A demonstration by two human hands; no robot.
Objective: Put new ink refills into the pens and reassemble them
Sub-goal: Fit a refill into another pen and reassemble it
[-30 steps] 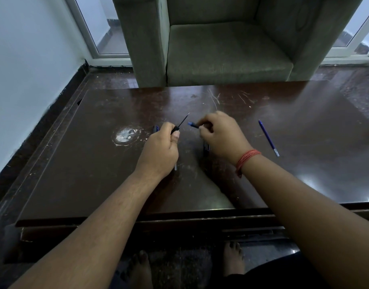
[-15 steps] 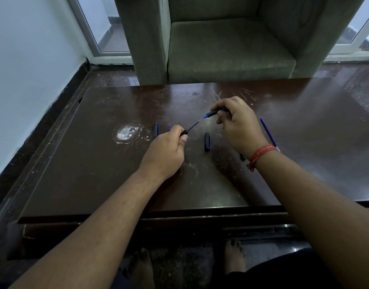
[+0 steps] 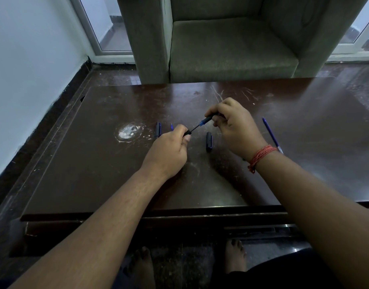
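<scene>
Left hand (image 3: 169, 151) fisted, thumb-forefinger grip closed; right hand (image 3: 233, 126) curled, fingertips pinched; forearms converging.

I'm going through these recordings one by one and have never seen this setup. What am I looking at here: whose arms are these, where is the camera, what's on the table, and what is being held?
There is no machine here. A person wears a wide-angle camera on the head, looking forward and down, so both forearms reach in from the bottom of the picture.

The left hand grips a dark pen part with a thin refill sticking out of it. The right hand, which has a red thread at the wrist, holds a black and blue pen piece at the refill's other end. Whether the refill is going in or coming out cannot be told from one picture.

On the dark brown table lie two dark pen caps or barrels, a small blue piece mostly hidden behind the left hand, and a loose blue refill on the right. Beyond the table stands a grey-green armchair.
</scene>
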